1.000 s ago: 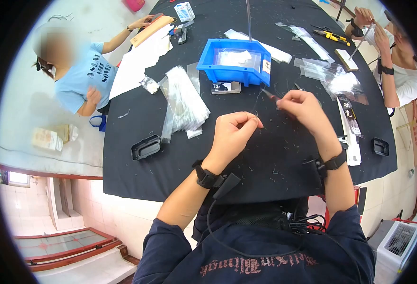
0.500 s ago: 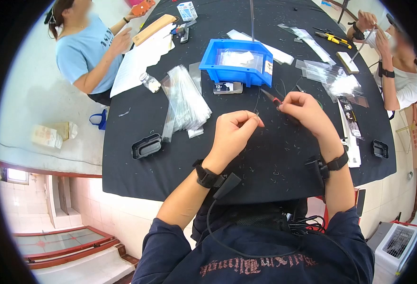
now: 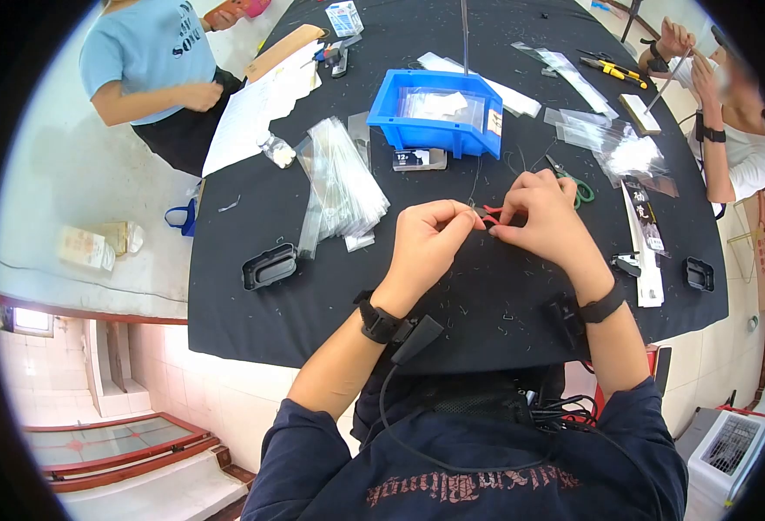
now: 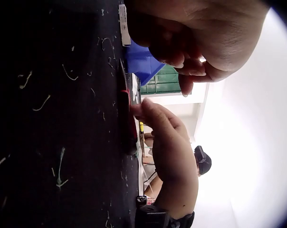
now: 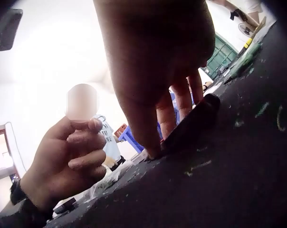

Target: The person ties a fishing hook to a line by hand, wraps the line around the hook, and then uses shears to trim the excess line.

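In the head view my left hand (image 3: 432, 243) pinches the end of a fine thread (image 3: 474, 186) between thumb and forefinger. The thread runs up toward the blue bin; whatever small piece sits in the pinch is hidden by the fingertips. My right hand (image 3: 546, 221) holds small red-handled pliers (image 3: 492, 209) by thumb and fingers, their spread handles showing just beside the left fingertips. Most of the pliers is covered by the right hand. Low over the black cloth, the right wrist view shows a dark handle end (image 5: 211, 100) under the right fingers.
Beyond the hands stands a blue bin (image 3: 435, 141) with a small box (image 3: 419, 160) before it. Green-handled scissors (image 3: 584, 193) lie right of my right hand. Clear plastic sleeves (image 3: 341, 187) fan out at left, near a black tray (image 3: 270, 267). Thread scraps litter the cloth. Two other people are nearby.
My right hand has moved left and down with the pliers, up to the left fingertips, uncovering the green scissors. The left hand stays in place. The person at left now stands higher in view.
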Demonstrator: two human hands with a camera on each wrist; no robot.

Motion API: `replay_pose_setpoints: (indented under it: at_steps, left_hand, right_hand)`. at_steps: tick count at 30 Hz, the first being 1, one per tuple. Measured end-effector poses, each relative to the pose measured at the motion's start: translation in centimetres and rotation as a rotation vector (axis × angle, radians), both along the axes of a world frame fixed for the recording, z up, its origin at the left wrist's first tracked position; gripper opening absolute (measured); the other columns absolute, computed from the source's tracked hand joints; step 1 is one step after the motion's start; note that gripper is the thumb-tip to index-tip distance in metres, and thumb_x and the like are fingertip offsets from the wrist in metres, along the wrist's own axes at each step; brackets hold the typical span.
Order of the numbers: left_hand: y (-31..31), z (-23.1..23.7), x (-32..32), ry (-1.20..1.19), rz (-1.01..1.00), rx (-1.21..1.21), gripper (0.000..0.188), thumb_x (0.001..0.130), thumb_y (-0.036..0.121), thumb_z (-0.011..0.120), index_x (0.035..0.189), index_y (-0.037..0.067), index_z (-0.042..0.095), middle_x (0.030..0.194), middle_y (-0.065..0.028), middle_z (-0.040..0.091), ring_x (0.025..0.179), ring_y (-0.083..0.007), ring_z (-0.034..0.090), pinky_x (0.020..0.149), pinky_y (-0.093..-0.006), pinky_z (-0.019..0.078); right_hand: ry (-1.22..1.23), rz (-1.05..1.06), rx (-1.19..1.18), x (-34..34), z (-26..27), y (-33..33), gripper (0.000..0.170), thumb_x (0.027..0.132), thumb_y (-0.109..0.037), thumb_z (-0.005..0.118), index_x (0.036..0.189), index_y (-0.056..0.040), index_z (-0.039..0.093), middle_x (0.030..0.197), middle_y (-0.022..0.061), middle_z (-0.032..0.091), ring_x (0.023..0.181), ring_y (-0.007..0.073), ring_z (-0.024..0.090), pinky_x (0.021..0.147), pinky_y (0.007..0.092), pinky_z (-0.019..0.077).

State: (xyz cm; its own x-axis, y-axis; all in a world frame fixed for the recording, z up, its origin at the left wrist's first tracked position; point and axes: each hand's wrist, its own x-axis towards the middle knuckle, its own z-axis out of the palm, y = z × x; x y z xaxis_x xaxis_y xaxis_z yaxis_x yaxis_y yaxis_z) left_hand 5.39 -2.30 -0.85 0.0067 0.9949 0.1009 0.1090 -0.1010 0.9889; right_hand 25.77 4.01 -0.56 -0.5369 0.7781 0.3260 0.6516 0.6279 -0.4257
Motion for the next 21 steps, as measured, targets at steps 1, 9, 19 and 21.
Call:
replay_pose_setpoints:
  at_steps: [1,9,19,21]
  left_hand:
    - [0.0,0.0,0.0,0.002,0.002,0.006,0.022,0.095,0.014,0.059,0.085,0.000,0.074,0.059,0.0063,0.053,0.049,-0.0001,0.044,0.046,-0.0186,0.0324]
    - [-0.1,0.1,0.1,0.007,0.002,-0.015,0.021,0.095,0.013,0.059,0.086,0.000,0.074,0.059,0.0058,0.053,0.049,-0.0005,0.044,0.046,-0.0188,0.0325]
    - [0.0,0.2,-0.1,-0.054,0.003,-0.057,0.021,0.096,0.011,0.059,0.086,0.000,0.073,0.060,0.0059,0.053,0.049,-0.0005,0.044,0.046,-0.0182,0.0331]
    - [0.0,0.2,0.0,-0.048,0.007,-0.057,0.021,0.096,0.011,0.059,0.086,0.000,0.073,0.060,0.0060,0.052,0.049,-0.0005,0.044,0.046,-0.0182,0.0331]
  right_hand:
    - [-0.001,-0.002,-0.001,0.2,0.3,0.1,0.020,0.072,-0.031,0.077,0.069,-0.0130,0.068,0.081,0.0018,0.060,0.096,0.0235,0.053,0.091,0.0413,0.0292]
    - [0.186,-0.145,-0.193,3.7,1.1,3.4,0.011,0.081,-0.022,0.072,0.083,-0.0114,0.072,0.083,0.0040,0.065,0.082,0.0204,0.063,0.079,0.0373,0.0420]
    - [0.060,-0.219,-0.458,2.9,1.9,2.6,0.020,0.075,-0.013,0.076,0.078,-0.0009,0.061,0.072,0.0105,0.064,0.071,0.0219,0.064,0.064,0.0340,0.0495]
    - [0.098,-0.182,-0.453,3.4,1.1,2.9,0.019,0.074,-0.012,0.075,0.079,-0.0013,0.061,0.073,0.0105,0.063,0.071,0.0221,0.064,0.064,0.0342,0.0496]
